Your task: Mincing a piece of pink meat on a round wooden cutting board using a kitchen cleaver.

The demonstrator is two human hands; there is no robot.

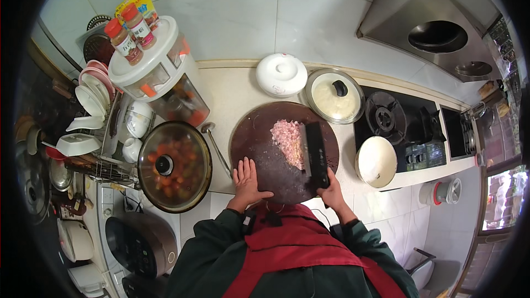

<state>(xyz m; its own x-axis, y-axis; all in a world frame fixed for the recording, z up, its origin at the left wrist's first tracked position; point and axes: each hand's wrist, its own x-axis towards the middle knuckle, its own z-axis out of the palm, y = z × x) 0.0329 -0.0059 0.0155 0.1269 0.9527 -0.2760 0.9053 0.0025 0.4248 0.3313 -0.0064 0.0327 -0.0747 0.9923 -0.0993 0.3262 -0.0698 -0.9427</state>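
A round dark cutting board (256, 132) lies on the counter before me. On it sits a heap of finely chopped pink meat (288, 140). My right hand (332, 192) grips the handle of a cleaver with a broad black blade (316, 151). The cleaver stands along the right side of the meat, its pale edge strip towards the heap; whether edge and meat touch I cannot tell. My left hand (248, 180) rests flat on the board's near left rim, fingers spread, holding nothing.
Left of the board are a metal ladle (217, 149) and a glass-lidded pan (182, 190) of red pieces. Behind stand a white lidded pot (281, 75) and a glass-lidded bowl (325, 101). To the right, a cream bowl (376, 161) sits by the gas stove (418, 149).
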